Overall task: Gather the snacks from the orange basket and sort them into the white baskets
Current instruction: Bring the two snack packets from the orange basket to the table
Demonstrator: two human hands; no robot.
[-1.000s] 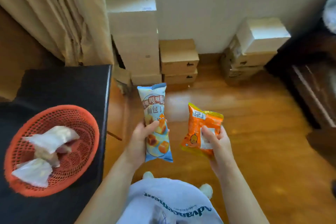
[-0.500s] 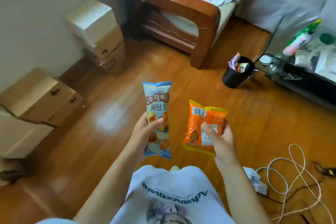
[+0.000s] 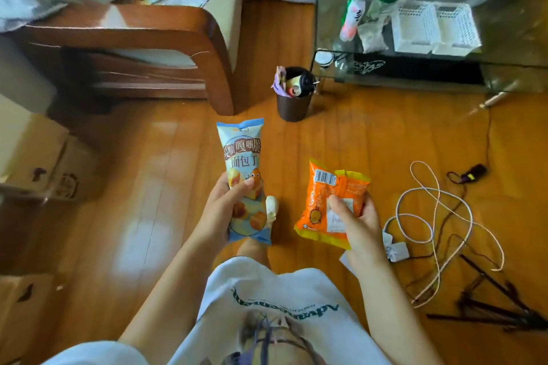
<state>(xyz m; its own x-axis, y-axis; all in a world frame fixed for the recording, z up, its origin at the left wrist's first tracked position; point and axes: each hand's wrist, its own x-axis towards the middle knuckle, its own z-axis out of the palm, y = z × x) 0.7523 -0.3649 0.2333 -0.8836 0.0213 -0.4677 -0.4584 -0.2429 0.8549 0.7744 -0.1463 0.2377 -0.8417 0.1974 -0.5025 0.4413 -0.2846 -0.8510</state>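
My left hand (image 3: 221, 210) grips a tall light-blue snack packet (image 3: 243, 157) upright at its lower half, thumb across the front. My right hand (image 3: 357, 225) holds an orange snack packet (image 3: 329, 187) from its right side, thumb pressed on the white label. Both packets hang in front of me over the wooden floor. Two white baskets (image 3: 434, 28) stand side by side on a glass table (image 3: 504, 47) at the upper right, well beyond my hands. The orange basket is out of view.
A dark bin (image 3: 294, 101) full of rubbish stands on the floor ahead, beside a wooden sofa arm (image 3: 184, 38). Bottles (image 3: 354, 3) and a bag stand left of the white baskets. Cables (image 3: 439, 216) sprawl on the floor at right; cardboard boxes (image 3: 44, 169) at left.
My view has swung right, away from the black table with the orange basket, past the boxes, onto the sofa, bin and glass table. Both hands keep the same packets.
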